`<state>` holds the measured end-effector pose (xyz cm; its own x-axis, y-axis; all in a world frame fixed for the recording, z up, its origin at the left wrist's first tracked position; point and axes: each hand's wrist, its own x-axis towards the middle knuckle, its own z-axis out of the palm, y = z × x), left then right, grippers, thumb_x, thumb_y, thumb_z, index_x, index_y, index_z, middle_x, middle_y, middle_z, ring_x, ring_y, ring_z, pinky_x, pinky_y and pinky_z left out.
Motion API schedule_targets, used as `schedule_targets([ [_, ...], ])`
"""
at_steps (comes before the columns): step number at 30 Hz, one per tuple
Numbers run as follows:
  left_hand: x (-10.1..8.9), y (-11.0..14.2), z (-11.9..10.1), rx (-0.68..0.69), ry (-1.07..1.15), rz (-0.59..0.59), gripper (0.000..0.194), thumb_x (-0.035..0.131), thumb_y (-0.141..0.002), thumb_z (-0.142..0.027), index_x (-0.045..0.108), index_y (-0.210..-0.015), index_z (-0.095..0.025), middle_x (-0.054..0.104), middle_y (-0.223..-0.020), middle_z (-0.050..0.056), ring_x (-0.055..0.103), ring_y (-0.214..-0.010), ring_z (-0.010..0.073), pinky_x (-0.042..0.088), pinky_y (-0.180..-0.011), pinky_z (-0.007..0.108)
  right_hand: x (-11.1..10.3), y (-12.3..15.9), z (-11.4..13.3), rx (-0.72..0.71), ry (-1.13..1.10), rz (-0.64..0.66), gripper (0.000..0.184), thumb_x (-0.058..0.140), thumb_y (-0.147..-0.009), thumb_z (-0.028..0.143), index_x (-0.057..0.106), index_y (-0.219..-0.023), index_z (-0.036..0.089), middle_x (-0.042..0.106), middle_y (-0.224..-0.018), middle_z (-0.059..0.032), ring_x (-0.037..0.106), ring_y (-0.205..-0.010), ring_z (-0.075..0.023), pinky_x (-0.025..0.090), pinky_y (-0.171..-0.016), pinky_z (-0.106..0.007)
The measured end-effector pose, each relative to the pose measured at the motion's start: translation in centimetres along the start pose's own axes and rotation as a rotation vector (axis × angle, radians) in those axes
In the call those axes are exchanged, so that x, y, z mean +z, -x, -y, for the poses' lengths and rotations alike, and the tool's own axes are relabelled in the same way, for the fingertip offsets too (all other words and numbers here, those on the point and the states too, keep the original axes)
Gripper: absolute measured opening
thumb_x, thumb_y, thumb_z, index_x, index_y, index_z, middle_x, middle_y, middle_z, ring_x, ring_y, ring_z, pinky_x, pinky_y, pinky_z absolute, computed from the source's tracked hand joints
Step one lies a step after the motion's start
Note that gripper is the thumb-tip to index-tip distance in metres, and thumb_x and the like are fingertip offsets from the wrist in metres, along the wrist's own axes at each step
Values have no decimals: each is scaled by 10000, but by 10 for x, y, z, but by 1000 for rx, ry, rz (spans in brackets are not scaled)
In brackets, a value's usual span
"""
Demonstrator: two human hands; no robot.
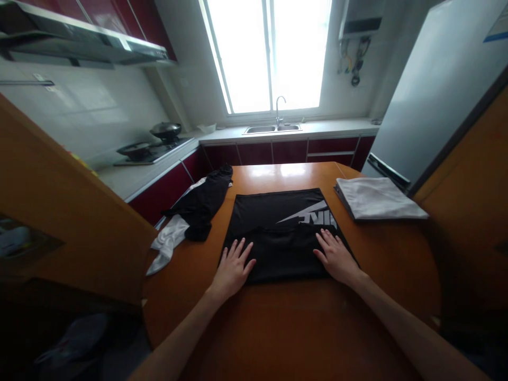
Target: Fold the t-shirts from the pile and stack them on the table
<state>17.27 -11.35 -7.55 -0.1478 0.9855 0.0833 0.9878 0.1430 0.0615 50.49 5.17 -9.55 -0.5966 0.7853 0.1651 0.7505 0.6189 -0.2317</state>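
A black T-shirt (286,256) with a grey printed logo lies on the wooden table in front of me. Its near part is folded over the far part, so some of the print is covered. My left hand (232,267) rests flat on the left side of the fold, fingers spread. On the right side of the fold lies my right hand (335,255), also flat with the fingers apart. Neither hand grips the cloth.
Loose black clothes (208,203) and a white garment (170,241) are heaped at the table's left edge. A folded grey-white stack of cloth (379,197) sits at the right. Beyond the table (278,328) are a counter with a sink (260,129), a stove and a fridge (432,90).
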Motion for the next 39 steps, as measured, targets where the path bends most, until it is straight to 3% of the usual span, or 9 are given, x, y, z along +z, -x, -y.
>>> schedule_targets([
  [7,-12,-19,0,-18,13,25,626,345,-1033,-569,355,-1578,-261,272,-1661,71,203,-1542,325,235,-1211,582,-6,-8,6,-3,-2,-128,568,305,-1038,370,454,-1510,92,363,-1614,-158,273,-1523,-263,256,-1229,-471],
  [15,6,-37,4,-15,15,2,639,366,-1024,-583,355,-1578,-264,240,-1667,92,191,-1542,342,196,-1210,608,8,-18,-2,74,8,-37,617,364,-1020,437,439,-1515,75,329,-1625,-176,261,-1526,-283,237,-1230,-489],
  [19,3,-36,7,14,48,-43,636,395,-1016,-578,406,-1554,-238,298,-1646,115,241,-1525,361,239,-1191,628,7,-19,-4,74,-18,-60,619,374,-1016,447,466,-1494,64,346,-1613,-194,282,-1517,-301,245,-1224,-508],
  [23,-10,-32,-6,76,60,-146,601,442,-1015,-514,430,-1537,-218,348,-1626,114,254,-1524,342,223,-1210,614,-6,-20,3,49,-87,-178,575,328,-1034,412,490,-1483,92,391,-1597,-168,306,-1509,-282,261,-1225,-502],
  [26,-14,-27,-24,171,89,-146,577,414,-1035,-457,372,-1565,-232,321,-1643,75,226,-1539,291,215,-1232,567,-15,-17,18,-18,-111,-252,551,298,-1042,360,467,-1503,111,373,-1612,-142,279,-1522,-249,241,-1240,-478],
  [30,-7,-21,-41,248,95,-38,617,421,-1030,-502,321,-1586,-253,268,-1662,74,206,-1543,305,221,-1223,588,-11,-8,40,-148,-65,-109,592,354,-1035,407,398,-1546,112,306,-1641,-136,221,-1541,-254,217,-1243,-496],
  [33,-3,-19,-43,247,86,-3,646,446,-1019,-519,309,-1592,-254,247,-1668,88,200,-1542,330,228,-1212,609,-4,-4,47,-169,-36,-5,629,399,-1020,466,406,-1541,115,320,-1631,-151,236,-1536,-275,219,-1234,-523],
  [39,-9,-17,-42,257,111,-35,627,437,-1027,-508,287,-1598,-297,257,-1668,75,192,-1545,318,200,-1222,608,-6,-4,43,-127,-56,-89,592,333,-1042,431,378,-1562,153,301,-1643,-122,230,-1538,-258,220,-1235,-506],
])
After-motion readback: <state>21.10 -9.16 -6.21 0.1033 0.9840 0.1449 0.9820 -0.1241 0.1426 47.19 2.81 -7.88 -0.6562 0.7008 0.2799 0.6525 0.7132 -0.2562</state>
